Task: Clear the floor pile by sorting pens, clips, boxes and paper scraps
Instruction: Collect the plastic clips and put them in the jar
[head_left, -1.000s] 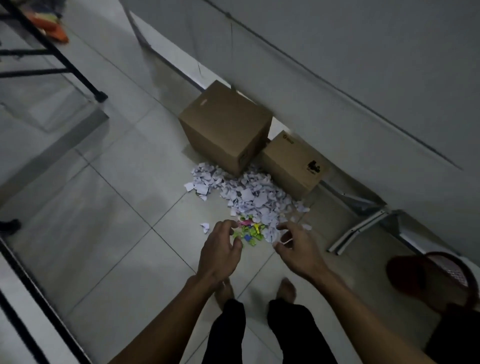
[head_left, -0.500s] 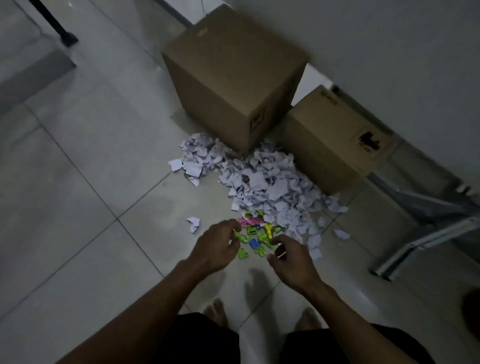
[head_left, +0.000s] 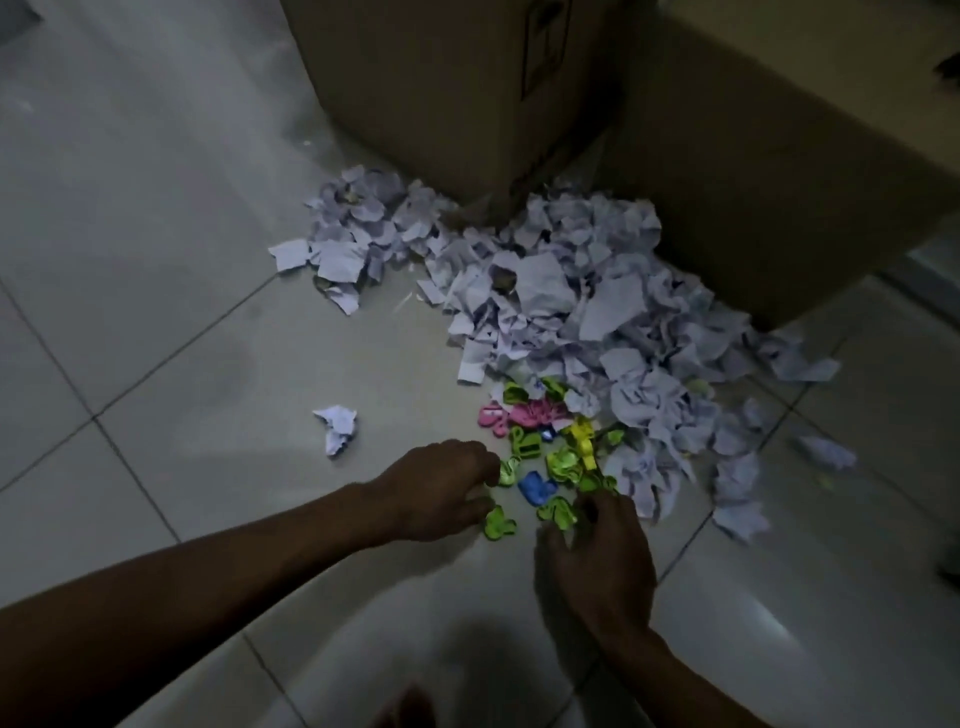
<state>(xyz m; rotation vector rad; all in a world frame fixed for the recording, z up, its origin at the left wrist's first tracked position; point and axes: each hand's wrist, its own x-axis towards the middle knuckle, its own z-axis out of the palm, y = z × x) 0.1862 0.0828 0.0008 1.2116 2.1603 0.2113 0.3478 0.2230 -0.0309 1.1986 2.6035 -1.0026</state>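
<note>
On the tiled floor (head_left: 156, 322), a stray paper scrap (head_left: 336, 427) lies left of the left hand (head_left: 436, 488), fingers curled at a green clip (head_left: 506, 473). The right hand (head_left: 597, 561), its grip unclear, touches the coloured clips (head_left: 550, 457) below the paper scraps (head_left: 571, 312), which lie against two cardboard boxes (head_left: 753, 171).

Both hands, left hand (head_left: 441, 488) and right hand (head_left: 597, 561), are reaching into coloured clips (head_left: 540, 467) lying beside paper scraps (head_left: 561, 312) on the floor (head_left: 182, 338).
</note>
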